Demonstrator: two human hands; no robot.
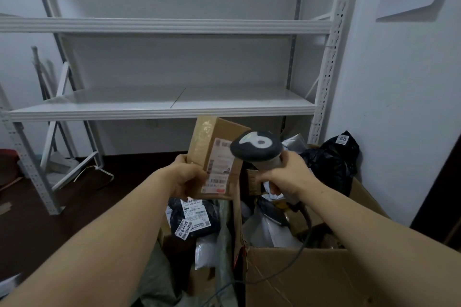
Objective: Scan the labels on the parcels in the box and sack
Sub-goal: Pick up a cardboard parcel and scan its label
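Label print (217,166) too blurred to read. Left hand (186,177) grips a small brown cardboard parcel (214,154) at frame centre; right hand (287,177) curls round a grey scanner (257,148) (handle partly hidden). Cardboard box (299,271) lower right; crumpled sack (159,281) lower centre.

arms extended | left hand (187,178) gripping | right hand (290,177) gripping
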